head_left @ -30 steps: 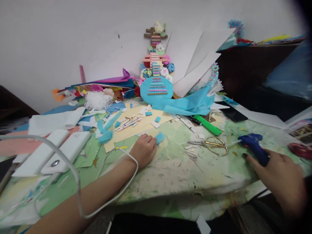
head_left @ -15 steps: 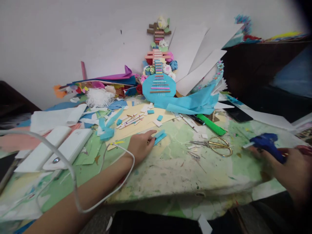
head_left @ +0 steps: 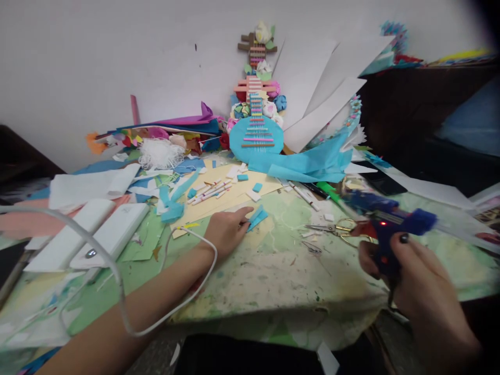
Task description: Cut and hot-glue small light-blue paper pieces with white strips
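Note:
My left hand (head_left: 225, 230) rests on the table with its fingers pinching a small folded blue paper piece (head_left: 257, 216). My right hand (head_left: 414, 281) grips the handle of a blue hot glue gun (head_left: 385, 221) lifted above the table at the right, its nozzle pointing left and a red light showing on its body. Gold-handled scissors (head_left: 339, 229) lie on the table just behind the glue gun. A white cable (head_left: 117, 291) loops over my left forearm.
A blue paper guitar model (head_left: 257, 122) leans on the wall with white sheets (head_left: 312, 94) beside it. Paper scraps, small sticks (head_left: 209, 191), a green marker (head_left: 327, 191), white foam blocks (head_left: 113, 234) and blue crepe paper (head_left: 308, 161) cover the table.
My right hand has lifted the glue gun off the table and swung it leftward, toward the middle. My left hand stays on the blue paper piece.

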Action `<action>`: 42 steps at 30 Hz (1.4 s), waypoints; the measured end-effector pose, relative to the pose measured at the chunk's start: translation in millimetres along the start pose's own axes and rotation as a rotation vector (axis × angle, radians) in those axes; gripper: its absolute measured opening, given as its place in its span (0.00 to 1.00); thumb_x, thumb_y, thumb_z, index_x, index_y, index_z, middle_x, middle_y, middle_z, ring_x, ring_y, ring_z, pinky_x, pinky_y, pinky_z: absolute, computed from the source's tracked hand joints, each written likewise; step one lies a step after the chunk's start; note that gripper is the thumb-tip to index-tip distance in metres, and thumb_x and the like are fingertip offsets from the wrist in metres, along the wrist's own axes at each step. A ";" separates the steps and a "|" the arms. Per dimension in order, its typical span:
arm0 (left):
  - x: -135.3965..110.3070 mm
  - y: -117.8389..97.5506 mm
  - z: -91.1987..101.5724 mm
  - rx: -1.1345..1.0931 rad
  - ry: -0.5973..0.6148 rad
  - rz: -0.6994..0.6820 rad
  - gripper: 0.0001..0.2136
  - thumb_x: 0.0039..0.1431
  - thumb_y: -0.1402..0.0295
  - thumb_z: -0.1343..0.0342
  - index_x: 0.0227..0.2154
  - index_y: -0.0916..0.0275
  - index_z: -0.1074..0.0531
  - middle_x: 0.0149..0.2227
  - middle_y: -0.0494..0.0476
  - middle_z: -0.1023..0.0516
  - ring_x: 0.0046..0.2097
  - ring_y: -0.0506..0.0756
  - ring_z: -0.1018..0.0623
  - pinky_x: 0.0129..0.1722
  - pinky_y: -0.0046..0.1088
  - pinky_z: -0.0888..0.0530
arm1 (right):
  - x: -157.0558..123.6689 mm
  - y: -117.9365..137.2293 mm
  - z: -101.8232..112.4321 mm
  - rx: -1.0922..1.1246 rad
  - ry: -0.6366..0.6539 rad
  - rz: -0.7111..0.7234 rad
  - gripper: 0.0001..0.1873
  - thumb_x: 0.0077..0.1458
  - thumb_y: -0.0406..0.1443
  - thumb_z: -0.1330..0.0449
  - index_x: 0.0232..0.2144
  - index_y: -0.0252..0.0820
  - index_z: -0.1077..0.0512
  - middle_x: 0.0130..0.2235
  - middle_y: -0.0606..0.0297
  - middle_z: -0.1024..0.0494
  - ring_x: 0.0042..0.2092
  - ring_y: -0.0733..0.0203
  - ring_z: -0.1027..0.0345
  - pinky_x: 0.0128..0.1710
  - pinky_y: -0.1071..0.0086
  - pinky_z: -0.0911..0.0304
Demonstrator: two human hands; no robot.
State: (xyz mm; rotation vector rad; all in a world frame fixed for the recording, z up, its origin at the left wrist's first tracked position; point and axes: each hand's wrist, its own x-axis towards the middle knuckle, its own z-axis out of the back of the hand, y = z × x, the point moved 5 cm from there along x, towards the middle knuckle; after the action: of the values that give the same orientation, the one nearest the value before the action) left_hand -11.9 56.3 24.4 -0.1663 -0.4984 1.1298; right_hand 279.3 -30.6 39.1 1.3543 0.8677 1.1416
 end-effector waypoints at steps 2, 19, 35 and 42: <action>-0.1 0.2 -0.1 0.015 -0.014 -0.009 0.16 0.56 0.73 0.47 0.49 0.59 0.30 0.33 0.51 0.18 0.32 0.54 0.20 0.36 0.32 0.26 | -1.5 -5.8 -28.6 0.074 0.190 -0.107 0.17 0.58 0.50 0.49 0.32 0.42 0.34 0.17 0.69 0.38 0.20 0.65 0.48 0.20 0.68 0.56; 0.2 0.7 1.9 0.020 -0.033 0.011 0.19 0.55 0.74 0.47 0.51 0.58 0.34 0.34 0.49 0.19 0.32 0.53 0.21 0.33 0.28 0.30 | 1.9 -25.3 -107.3 -0.144 0.562 -0.177 0.19 0.57 0.48 0.49 0.27 0.38 0.32 0.16 0.71 0.35 0.18 0.68 0.41 0.18 0.74 0.44; 0.1 -2.3 3.3 0.041 -0.066 -0.044 0.20 0.58 0.74 0.51 0.54 0.61 0.38 0.34 0.51 0.19 0.32 0.52 0.21 0.31 0.27 0.32 | 2.6 -24.5 -121.1 -0.409 0.533 -0.127 0.24 0.58 0.48 0.52 0.19 0.40 0.33 0.15 0.66 0.33 0.17 0.66 0.39 0.19 0.73 0.42; -0.1 -2.4 3.3 0.060 -0.058 -0.038 0.20 0.59 0.74 0.51 0.54 0.60 0.39 0.35 0.50 0.20 0.32 0.52 0.21 0.31 0.27 0.33 | 1.5 -27.5 -120.6 -0.416 0.517 -0.135 0.23 0.58 0.49 0.52 0.18 0.41 0.37 0.16 0.65 0.32 0.17 0.66 0.38 0.16 0.74 0.43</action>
State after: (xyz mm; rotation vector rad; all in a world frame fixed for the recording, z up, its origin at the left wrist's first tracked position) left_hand -11.4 54.7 28.2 -0.0721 -0.5167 1.1130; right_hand 167.3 7.6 3.1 0.6572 0.9956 1.4955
